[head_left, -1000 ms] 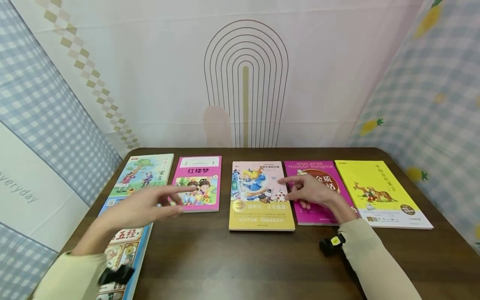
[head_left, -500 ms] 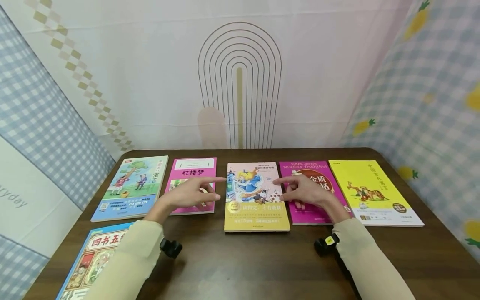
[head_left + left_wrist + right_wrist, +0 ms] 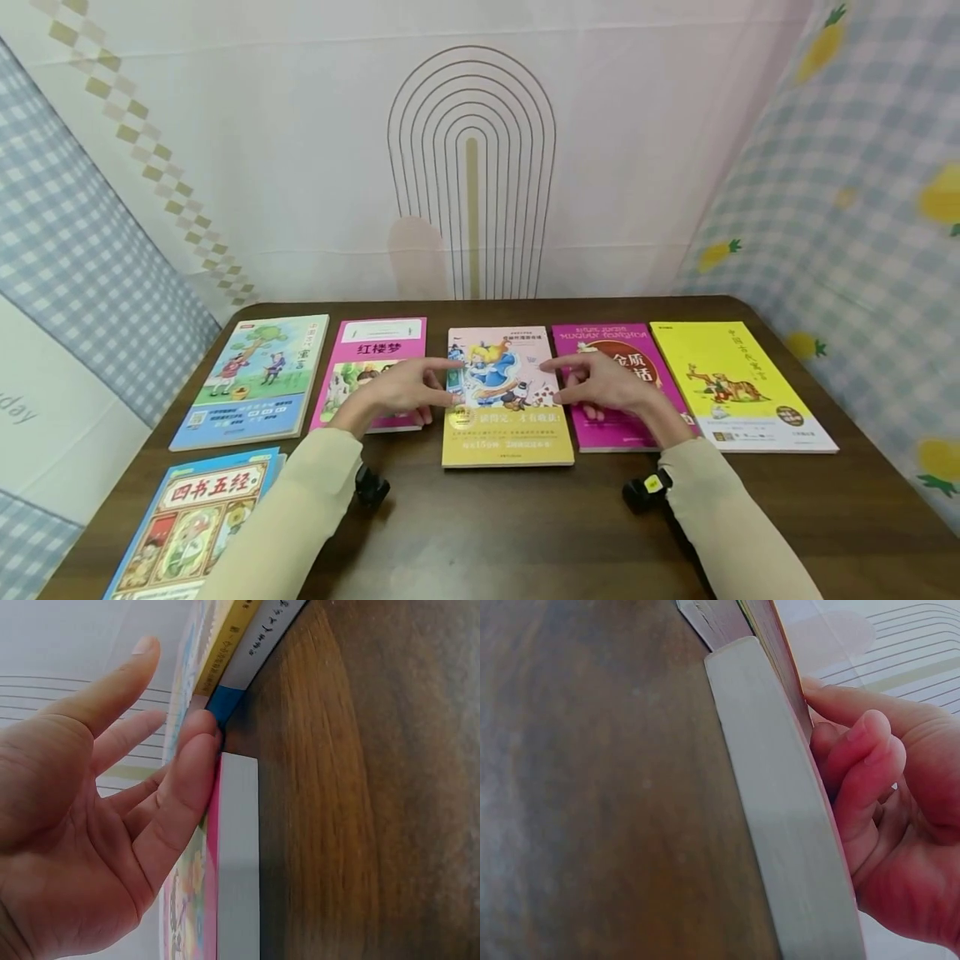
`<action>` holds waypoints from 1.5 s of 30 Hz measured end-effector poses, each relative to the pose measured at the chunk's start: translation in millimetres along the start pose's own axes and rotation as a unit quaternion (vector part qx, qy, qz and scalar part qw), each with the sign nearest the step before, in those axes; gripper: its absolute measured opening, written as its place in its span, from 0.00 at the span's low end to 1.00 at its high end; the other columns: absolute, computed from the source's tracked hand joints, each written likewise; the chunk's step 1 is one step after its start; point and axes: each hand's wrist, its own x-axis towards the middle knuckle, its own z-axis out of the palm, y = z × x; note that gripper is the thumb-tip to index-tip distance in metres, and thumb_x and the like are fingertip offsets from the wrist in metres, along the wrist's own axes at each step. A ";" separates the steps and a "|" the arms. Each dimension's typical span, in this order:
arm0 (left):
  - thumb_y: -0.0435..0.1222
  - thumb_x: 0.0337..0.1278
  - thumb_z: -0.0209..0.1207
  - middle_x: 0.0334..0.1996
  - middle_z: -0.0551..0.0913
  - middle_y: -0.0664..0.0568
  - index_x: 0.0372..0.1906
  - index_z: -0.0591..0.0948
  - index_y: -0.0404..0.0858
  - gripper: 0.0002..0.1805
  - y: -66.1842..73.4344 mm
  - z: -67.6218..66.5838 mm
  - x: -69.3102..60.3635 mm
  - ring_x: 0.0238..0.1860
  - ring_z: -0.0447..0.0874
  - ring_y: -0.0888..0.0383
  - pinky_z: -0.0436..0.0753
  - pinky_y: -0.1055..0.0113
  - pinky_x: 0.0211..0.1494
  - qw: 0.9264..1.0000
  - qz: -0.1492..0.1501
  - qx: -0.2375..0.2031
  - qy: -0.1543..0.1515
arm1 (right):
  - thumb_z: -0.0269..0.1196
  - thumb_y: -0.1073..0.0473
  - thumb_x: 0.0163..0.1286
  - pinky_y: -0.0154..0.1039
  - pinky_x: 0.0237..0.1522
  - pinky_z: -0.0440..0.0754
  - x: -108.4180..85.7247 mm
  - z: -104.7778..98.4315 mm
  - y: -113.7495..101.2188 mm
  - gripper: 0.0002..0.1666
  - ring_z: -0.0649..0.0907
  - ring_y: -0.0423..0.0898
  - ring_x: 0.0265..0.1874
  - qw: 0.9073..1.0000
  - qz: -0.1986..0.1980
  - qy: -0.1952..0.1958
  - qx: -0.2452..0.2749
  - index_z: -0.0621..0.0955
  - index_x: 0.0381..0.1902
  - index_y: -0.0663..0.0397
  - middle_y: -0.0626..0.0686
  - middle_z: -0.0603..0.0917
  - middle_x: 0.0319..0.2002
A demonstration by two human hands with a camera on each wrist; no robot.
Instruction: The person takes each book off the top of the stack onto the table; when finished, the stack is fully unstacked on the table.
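Note:
Between my hands, on a brown table, lies a storybook with a pink and yellow cover. In the left wrist view its yellow spine rests on a second book with a white and blue spine. My left hand reaches over a pink book to the storybook's left edge, thumb raised and fingers slightly bent. Over a magenta book, my right hand has its thumb and forefinger at the storybook's right edge. The right wrist view shows its other fingers curled beside the magenta book's pages.
At the far left lies a green and blue book, with a blue-edged comic-style book nearer the front. A yellow book lies at the right. White patterned cloth hangs behind the table.
My left hand has moved right, from over the left-hand books to the storybook's left edge. My right hand stays by its right edge. The view has shifted slightly.

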 end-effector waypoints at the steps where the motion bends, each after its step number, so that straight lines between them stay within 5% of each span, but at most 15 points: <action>1: 0.43 0.64 0.73 0.41 0.82 0.42 0.78 0.73 0.52 0.38 -0.5 0.5 1.2 0.23 0.84 0.52 0.88 0.64 0.29 1.000 -0.007 -0.001 0.002 | 0.75 0.54 0.68 0.33 0.17 0.79 0.4 0.7 -0.1 0.34 0.77 0.43 0.14 1.000 -0.002 -0.001 0.001 0.80 0.71 0.47 0.53 0.77 0.26; 8: 0.45 0.57 0.77 0.37 0.81 0.44 0.77 0.75 0.56 0.41 1.2 5.6 8.4 0.20 0.82 0.54 0.84 0.67 0.24 0.999 -0.037 0.023 0.023 | 0.75 0.54 0.68 0.32 0.17 0.79 0.8 2.0 -1.1 0.34 0.77 0.43 0.13 1.000 -0.005 0.001 -0.004 0.80 0.71 0.48 0.54 0.77 0.25; 30: 0.41 0.57 0.77 0.37 0.83 0.44 0.79 0.72 0.56 0.44 2.3 4.7 10.4 0.21 0.82 0.54 0.84 0.67 0.25 0.999 -0.039 0.025 0.016 | 0.75 0.55 0.68 0.34 0.16 0.80 1.8 1.6 0.2 0.50 0.79 0.43 0.12 0.999 0.031 0.024 0.028 0.64 0.82 0.48 0.54 0.83 0.25; 45: 0.34 0.60 0.74 0.40 0.79 0.41 0.82 0.66 0.55 0.47 1.6 -0.2 11.3 0.23 0.83 0.56 0.86 0.68 0.27 0.998 -0.036 -0.023 -0.035 | 0.69 0.52 0.74 0.33 0.16 0.78 1.1 1.4 -0.8 0.43 0.77 0.43 0.13 1.000 0.021 0.011 0.009 0.66 0.82 0.48 0.52 0.79 0.24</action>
